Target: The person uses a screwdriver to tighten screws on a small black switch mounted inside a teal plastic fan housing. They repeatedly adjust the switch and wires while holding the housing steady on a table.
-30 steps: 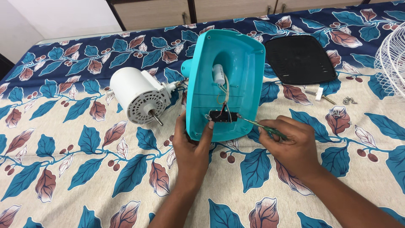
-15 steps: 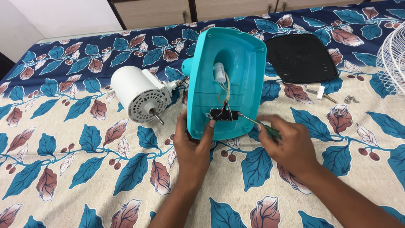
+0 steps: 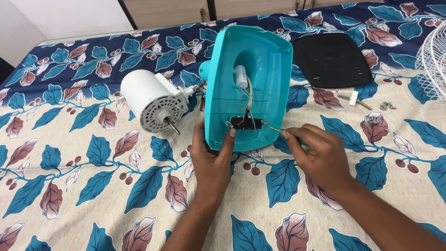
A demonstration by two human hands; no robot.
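Hands of one person work on a turquoise plastic fan base shell (image 3: 260,60), which stands tilted on its lower edge on a bed covered with a cream and navy cloth with a blue and brown leaf print (image 3: 69,186). The open inside of the shell faces the camera. The left hand (image 3: 213,160) grips the lower left rim of the shell, with the thumb pressed inside against a small black switch block (image 3: 244,123) and the other fingers behind the rim, where I cannot see them. The right hand (image 3: 320,155) has its fingers curled together around a thin screwdriver with a green handle (image 3: 278,130), and the metal tip touches the right end of the switch block. Thin wires go up from the block to a small white cylindrical capacitor (image 3: 240,76). A white round fan motor with a steel shaft (image 3: 151,102) lies just beside the shell on the left. A flat black plastic bottom plate (image 3: 332,60) lies to the right, near some small screws (image 3: 385,106) and a white wire fan grille (image 3: 432,60).
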